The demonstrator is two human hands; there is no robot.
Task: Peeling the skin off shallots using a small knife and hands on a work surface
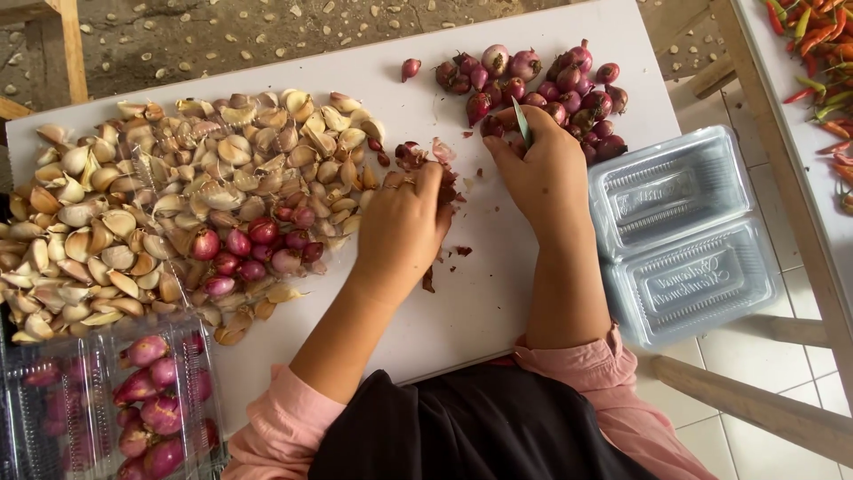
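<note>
My left hand (404,222) rests on the white table (498,267), fingers bent over a small heap of reddish shallot skins (418,156). My right hand (538,164) is closed around a small knife (522,123) whose blade points up, and it touches a shallot at the near edge of the unpeeled shallot pile (542,84). A large spread of garlic cloves (142,196) covers the table's left half. Peeled shallots (258,249) lie in a cluster among the garlic.
A clear plastic box (107,400) of peeled shallots stands at the near left corner. An open clear clamshell container (684,236) hangs over the table's right edge. Red and green chillies (822,53) lie on another table at far right. Wooden rails run below right.
</note>
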